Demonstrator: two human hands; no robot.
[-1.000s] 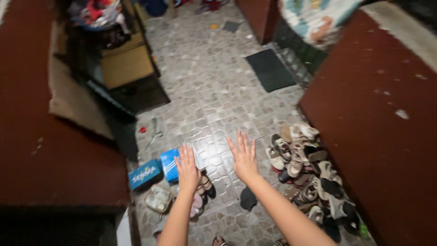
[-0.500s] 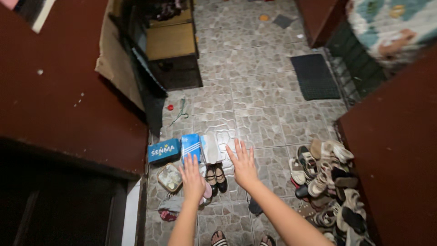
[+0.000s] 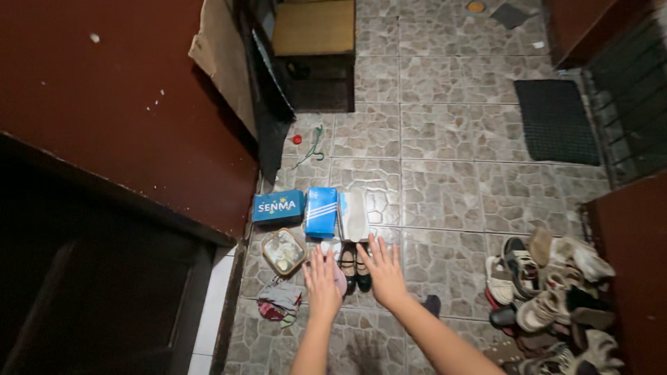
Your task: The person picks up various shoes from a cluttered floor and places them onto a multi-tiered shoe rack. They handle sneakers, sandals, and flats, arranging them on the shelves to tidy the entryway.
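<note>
Since half a second ago our view has swung down and both hands have come lower over the floor. Our left hand (image 3: pixel 323 281) is spread flat, holding nothing, above a pink slipper (image 3: pixel 339 276). Just right, the black shoes (image 3: pixel 355 267) lie toes pointing away, under our open, empty right hand (image 3: pixel 384 272), which is nearer them.

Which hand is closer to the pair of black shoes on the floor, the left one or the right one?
Right. The right hand is spread over the pair of black shoes, overlapping the right shoe. The left hand is just to their left, over a pink item.
</note>
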